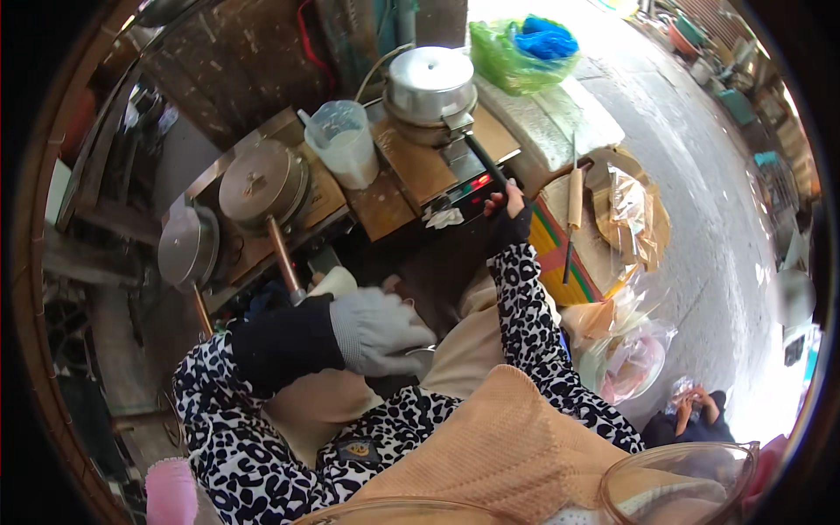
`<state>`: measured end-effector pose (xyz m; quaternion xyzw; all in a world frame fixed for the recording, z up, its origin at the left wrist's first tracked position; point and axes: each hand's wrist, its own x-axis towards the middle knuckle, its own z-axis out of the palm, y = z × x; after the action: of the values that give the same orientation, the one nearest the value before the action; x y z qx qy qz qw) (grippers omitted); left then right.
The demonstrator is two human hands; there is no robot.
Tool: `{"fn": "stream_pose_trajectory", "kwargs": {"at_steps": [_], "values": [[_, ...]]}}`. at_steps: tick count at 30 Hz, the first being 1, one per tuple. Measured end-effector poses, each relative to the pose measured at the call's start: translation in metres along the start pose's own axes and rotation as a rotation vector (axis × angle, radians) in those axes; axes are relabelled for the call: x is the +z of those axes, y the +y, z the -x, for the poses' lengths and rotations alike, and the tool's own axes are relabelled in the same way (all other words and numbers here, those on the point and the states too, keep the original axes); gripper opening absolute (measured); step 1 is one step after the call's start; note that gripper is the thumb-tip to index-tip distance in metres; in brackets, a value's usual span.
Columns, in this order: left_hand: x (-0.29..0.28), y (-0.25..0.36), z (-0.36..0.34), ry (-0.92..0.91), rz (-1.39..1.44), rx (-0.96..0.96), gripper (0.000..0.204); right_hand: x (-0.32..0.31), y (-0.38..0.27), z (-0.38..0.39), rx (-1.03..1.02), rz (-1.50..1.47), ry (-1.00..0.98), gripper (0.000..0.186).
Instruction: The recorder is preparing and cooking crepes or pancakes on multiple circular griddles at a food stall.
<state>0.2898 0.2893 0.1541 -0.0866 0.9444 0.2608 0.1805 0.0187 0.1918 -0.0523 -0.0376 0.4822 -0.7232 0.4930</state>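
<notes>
My right hand (508, 199), in a dark fingerless covering, is closed on the long black handle (487, 158) of a round silver pan (430, 80) at the back centre. My left hand (392, 332), in a grey knit glove, is low at the centre with fingers curled, a small metallic thing partly showing under it; what it holds is unclear. Two more round lidded pans (261, 184) (185, 249) with long handles sit at the left. Between the pans stands a plastic jug (343, 143) of pale liquid.
A white block (577, 114) bears green and blue bags (525, 57). A thin rod with wooden grip (575, 197) lies by wrapped round boards (630, 214) at the right. Plastic bags (623, 354) sit below. Another person's hands (691, 402) hold something at lower right, beside the pavement.
</notes>
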Motion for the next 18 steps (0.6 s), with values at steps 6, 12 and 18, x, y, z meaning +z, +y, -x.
{"fn": "stream_pose_trajectory", "kwargs": {"at_steps": [6,12,18], "values": [[0.003,-0.004,-0.005,-0.089,0.201,-0.045,0.048,-0.008,0.013,-0.008,0.115,-0.055,-0.094,0.028],[-0.006,-0.005,-0.001,-0.026,0.236,0.006,0.048,-0.001,0.023,0.004,0.336,0.057,-0.289,0.018],[-0.014,-0.004,0.011,0.042,0.247,0.074,0.043,0.029,0.023,0.042,-0.217,0.542,-0.499,0.032]]}}
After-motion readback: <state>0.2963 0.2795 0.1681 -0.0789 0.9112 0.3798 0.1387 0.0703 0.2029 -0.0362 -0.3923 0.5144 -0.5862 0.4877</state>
